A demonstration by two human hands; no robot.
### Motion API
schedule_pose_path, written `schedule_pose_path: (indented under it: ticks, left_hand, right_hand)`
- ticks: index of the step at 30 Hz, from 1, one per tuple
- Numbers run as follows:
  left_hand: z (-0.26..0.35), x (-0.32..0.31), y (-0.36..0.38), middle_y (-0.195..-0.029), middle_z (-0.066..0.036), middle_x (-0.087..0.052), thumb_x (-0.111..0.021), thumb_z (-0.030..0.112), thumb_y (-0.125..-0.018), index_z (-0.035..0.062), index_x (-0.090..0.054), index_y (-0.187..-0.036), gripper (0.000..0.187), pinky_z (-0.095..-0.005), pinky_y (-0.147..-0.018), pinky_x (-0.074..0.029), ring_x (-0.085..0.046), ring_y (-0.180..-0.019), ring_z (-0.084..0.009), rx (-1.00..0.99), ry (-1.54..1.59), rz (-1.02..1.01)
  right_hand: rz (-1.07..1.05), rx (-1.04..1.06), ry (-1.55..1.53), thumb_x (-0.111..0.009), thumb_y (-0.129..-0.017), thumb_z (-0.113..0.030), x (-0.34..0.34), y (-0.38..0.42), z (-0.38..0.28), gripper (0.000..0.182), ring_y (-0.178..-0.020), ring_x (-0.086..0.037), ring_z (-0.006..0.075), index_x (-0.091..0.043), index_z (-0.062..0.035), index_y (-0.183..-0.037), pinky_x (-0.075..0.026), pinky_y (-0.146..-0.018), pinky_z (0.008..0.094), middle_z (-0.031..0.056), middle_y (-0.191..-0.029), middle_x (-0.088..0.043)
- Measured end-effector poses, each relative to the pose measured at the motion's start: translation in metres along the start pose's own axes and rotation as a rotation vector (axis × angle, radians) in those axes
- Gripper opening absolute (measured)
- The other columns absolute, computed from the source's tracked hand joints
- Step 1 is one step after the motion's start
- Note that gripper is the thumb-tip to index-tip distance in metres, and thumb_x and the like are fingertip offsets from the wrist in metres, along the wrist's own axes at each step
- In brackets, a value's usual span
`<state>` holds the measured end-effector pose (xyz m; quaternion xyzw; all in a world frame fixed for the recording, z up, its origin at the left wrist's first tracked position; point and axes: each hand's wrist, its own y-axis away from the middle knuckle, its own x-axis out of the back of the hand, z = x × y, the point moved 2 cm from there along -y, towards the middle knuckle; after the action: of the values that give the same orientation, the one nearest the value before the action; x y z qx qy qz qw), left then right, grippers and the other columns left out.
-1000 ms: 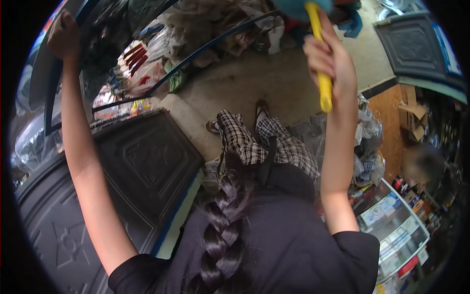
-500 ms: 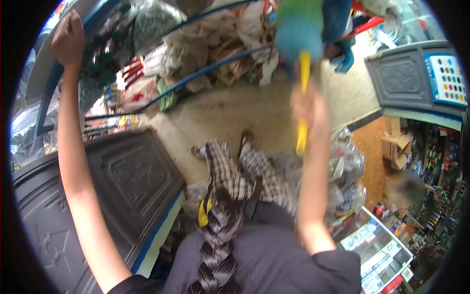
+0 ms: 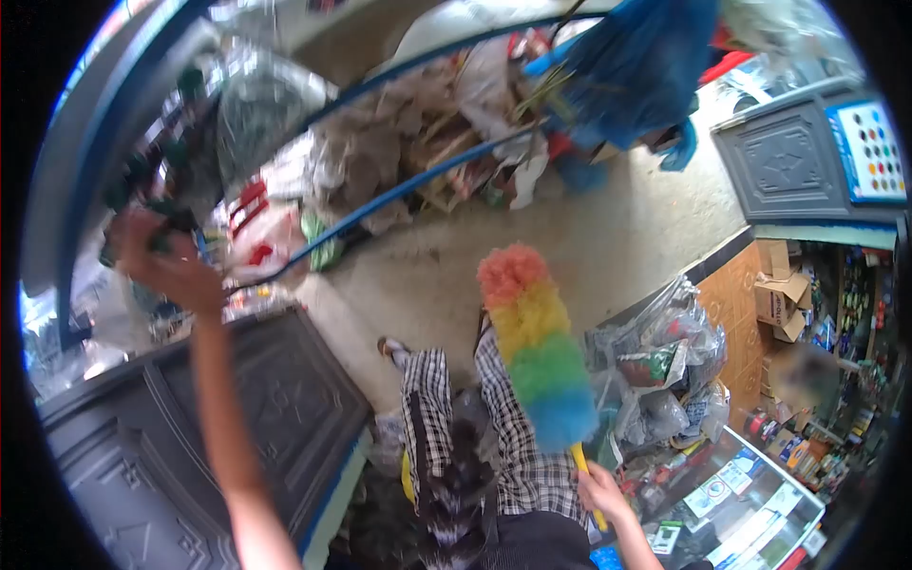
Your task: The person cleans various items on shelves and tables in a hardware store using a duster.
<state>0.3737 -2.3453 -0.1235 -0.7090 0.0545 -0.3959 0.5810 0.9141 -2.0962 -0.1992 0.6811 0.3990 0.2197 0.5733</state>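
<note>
A fluffy duster (image 3: 541, 351) in bands of red, yellow, green and blue points away from me, in front of my checked trousers (image 3: 532, 465). My right hand (image 3: 600, 489) is wrapped round its yellow handle, low at the right of my body. At the upper left, my left hand (image 3: 166, 261) is raised by some dark green items (image 3: 176, 176) near the rack. Motion smears its fingers, so I cannot make out whether it touches or grips any of them.
A blue-railed rack (image 3: 408, 190) with plastic-wrapped goods runs across the far side. Dark panelled doors (image 3: 237, 380) stand at left. Bagged goods (image 3: 665, 361), a glass counter (image 3: 750, 503) and an open carton (image 3: 784, 299) are at right. A blue bag (image 3: 636, 71) hangs above.
My right hand has brought the duster down from the rack toward my body. My left hand has moved lower and a little to the right, from a raised fist to beside the dark green items.
</note>
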Motion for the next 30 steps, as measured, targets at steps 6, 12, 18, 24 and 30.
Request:
schedule_pose_path:
  ticks: [6, 12, 18, 24, 30]
  left_hand:
    - [0.161, 0.094, 0.390, -0.139, -0.017, -0.010, -0.050, 0.046, -0.075, 0.0123, -0.028, -0.130, 0.068, -0.0632, -0.092, -0.016, -0.004, -0.123, -0.0487, 0.771, -0.023, -1.799]
    - [0.203, 0.172, 0.488, -0.135, -0.016, -0.015, -0.051, 0.042, -0.076, 0.0113, -0.030, -0.128, 0.064, -0.0588, -0.090, -0.019, -0.010, -0.119, -0.0454, 1.263, 0.024, -1.908]
    - [0.207, 0.165, 0.494, -0.131, -0.016, -0.021, -0.051, 0.037, -0.076, 0.0102, -0.033, -0.126, 0.060, -0.0543, -0.089, -0.022, -0.016, -0.116, -0.0422, 1.350, 0.085, -1.825]
    - [0.205, 0.149, 0.496, -0.128, -0.016, -0.026, -0.052, 0.033, -0.076, 0.0092, -0.035, -0.124, 0.056, -0.0499, -0.088, -0.025, -0.022, -0.113, -0.0390, 1.382, 0.138, -1.804]
    - [0.201, 0.146, 0.494, -0.124, -0.015, -0.031, -0.053, 0.029, -0.077, 0.0081, -0.037, -0.122, 0.053, -0.0454, -0.087, -0.028, -0.028, -0.110, -0.0357, 1.393, 0.194, -1.783]
  right_hand:
    - [0.326, 0.113, 0.124, -0.037, -0.090, -0.022, -0.043, -0.116, -0.012, 0.024, -0.038, -0.035, 0.0062, -0.048, -0.0032, -0.079, -0.028, -0.036, 0.0210, -0.0020, -0.049, -0.038]
    - [0.564, 0.926, 0.654, -0.040, -0.087, -0.019, -0.117, -0.223, -0.092, 0.024, -0.039, -0.041, 0.0170, -0.048, 0.0014, -0.076, -0.029, -0.038, 0.0305, 0.0110, -0.047, -0.040]
    - [0.753, 0.935, 0.801, -0.040, -0.087, -0.025, -0.136, -0.319, -0.176, 0.034, -0.052, -0.051, 0.0373, -0.053, 0.0038, -0.073, -0.035, -0.045, 0.0406, 0.0208, -0.057, -0.051]
    - [0.467, 0.735, 0.938, -0.040, -0.086, -0.026, -0.250, -0.344, -0.112, 0.039, -0.064, -0.055, 0.0405, -0.055, 0.0056, -0.070, -0.042, -0.055, 0.0455, 0.0248, -0.064, -0.055]
    - [0.056, 0.679, 0.947, -0.041, -0.086, -0.029, -0.301, -0.330, -0.094, 0.039, -0.062, -0.055, 0.0386, -0.057, 0.0044, -0.072, -0.041, -0.054, 0.0427, 0.0238, -0.065, -0.055]
